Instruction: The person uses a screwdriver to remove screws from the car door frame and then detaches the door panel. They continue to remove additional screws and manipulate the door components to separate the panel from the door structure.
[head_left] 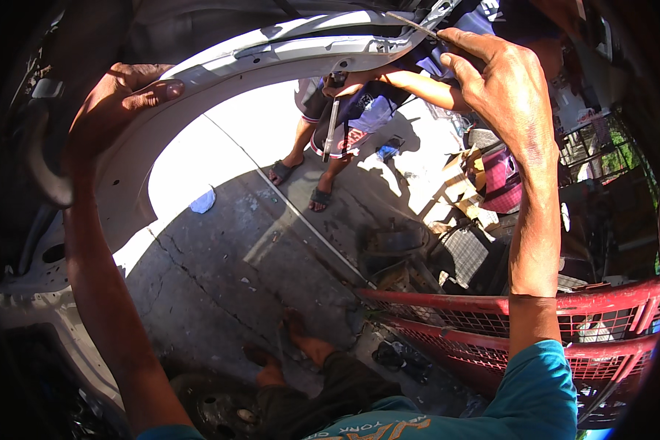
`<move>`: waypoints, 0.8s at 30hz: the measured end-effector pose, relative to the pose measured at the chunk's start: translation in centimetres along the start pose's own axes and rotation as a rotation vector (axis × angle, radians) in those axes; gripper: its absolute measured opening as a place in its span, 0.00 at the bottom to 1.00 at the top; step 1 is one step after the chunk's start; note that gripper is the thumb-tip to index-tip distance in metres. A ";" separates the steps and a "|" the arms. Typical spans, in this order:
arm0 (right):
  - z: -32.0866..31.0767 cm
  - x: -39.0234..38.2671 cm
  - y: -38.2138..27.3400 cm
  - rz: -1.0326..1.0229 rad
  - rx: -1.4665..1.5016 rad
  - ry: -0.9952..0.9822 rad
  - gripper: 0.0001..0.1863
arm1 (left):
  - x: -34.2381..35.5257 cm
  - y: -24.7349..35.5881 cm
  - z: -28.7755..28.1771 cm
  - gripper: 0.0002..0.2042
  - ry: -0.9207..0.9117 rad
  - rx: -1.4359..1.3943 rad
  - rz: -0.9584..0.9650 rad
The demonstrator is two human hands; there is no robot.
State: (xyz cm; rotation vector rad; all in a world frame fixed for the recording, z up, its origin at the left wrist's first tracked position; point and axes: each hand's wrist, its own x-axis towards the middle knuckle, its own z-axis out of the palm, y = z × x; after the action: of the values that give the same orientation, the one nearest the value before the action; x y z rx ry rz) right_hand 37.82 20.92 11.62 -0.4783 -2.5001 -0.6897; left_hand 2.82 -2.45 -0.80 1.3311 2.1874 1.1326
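Observation:
A pale grey curved car body panel (pixel 271 45) with a wheel-arch edge spans the upper left. My left hand (pixel 128 99) is closed over its left part, the thumb lying on the panel's face and the other fingers mostly hidden. At the upper right, my right hand (pixel 502 84) is bent in a pinch near the panel's far right end. A thin, light rod (pixel 412 23) runs from its index fingertip toward the panel; its exact kind is unclear. The right hand's remaining fingers are hidden behind the index finger and thumb.
A co-worker in sandals stands beyond the panel, a hand (pixel 345 84) around a tool with a long metal bar (pixel 331 128). Red mesh metal frames (pixel 455 304) lie at lower right. Cardboard (pixel 455 187) and scrap are piled behind. A blue piece (pixel 203 201) lies on the concrete floor (pixel 220 253).

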 end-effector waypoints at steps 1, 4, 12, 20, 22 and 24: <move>0.1 -0.1 -0.3 0.022 0.010 -0.001 0.19 | -0.3 0.2 -0.2 0.24 0.013 0.009 -0.001; 1.5 -0.7 -0.4 0.034 0.014 0.062 0.17 | -0.9 0.9 -0.3 0.25 0.047 0.031 -0.007; 2.9 -1.6 -1.6 0.110 0.001 0.099 0.16 | -1.2 2.1 -0.2 0.25 0.094 0.075 -0.013; 3.4 -1.9 -2.8 0.210 0.037 0.117 0.15 | -1.3 3.1 0.0 0.26 0.127 0.122 -0.023; 3.3 -2.0 -3.1 0.235 0.045 0.108 0.15 | -1.1 3.4 0.2 0.27 0.132 0.133 -0.023; 3.5 -2.3 -3.1 0.246 0.028 0.120 0.14 | -1.1 3.7 0.8 0.27 0.139 0.139 -0.017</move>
State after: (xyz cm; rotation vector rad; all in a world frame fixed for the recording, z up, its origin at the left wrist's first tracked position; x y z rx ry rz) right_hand 36.99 19.87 6.51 -0.6991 -2.2860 -0.5687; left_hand 6.04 -2.08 1.41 1.3225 2.4118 1.1153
